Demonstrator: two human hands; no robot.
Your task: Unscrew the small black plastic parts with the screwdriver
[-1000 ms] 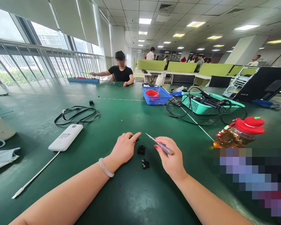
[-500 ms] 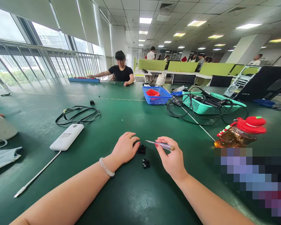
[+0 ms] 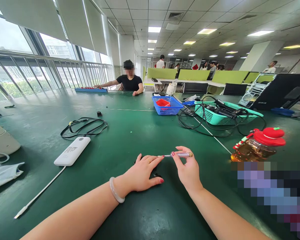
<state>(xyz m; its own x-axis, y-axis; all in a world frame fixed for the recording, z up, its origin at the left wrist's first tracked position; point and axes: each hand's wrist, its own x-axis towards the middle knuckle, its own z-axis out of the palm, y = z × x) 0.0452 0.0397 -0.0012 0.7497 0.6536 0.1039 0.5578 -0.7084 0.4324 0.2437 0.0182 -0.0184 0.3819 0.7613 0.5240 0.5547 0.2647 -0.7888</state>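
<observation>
With twelve o'clock straight ahead of the wearer's hands, a blue basket (image 3: 168, 111) sits near twelve with a red tray (image 3: 163, 102) inside it. At two, a green basket (image 3: 210, 119) is heaped with black cables (image 3: 223, 110), some spilling over its side onto the table. A bottle (image 3: 260, 149) with a red lid, holding amber liquid, stands at three. Far off at eleven, a long blue tray (image 3: 91, 90) bears a row of red things too small to make out.

The left hand (image 3: 141, 173), palm down with fingers spread, partly covers a black part (image 3: 157, 175); another dark bit shows beyond its fingers at eleven, mostly hidden. I cannot tell whether the palm presses on anything. The right hand (image 3: 188, 170) grips a screwdriver (image 3: 183, 154) between thumb and fingers, its shaft pointing to nine; the left forefinger overlaps the shaft near the tip, so contact is unclear. A blurred patch masks four o'clock, and a beige object (image 3: 2, 141) is cut off at nine.

The dark green table (image 3: 125, 216) is glossy. A power bank (image 3: 72, 151) lies near nine. A person (image 3: 129, 81) in black sits across at eleven, beside railed windows; green partitions (image 3: 192, 75) stand at one.
</observation>
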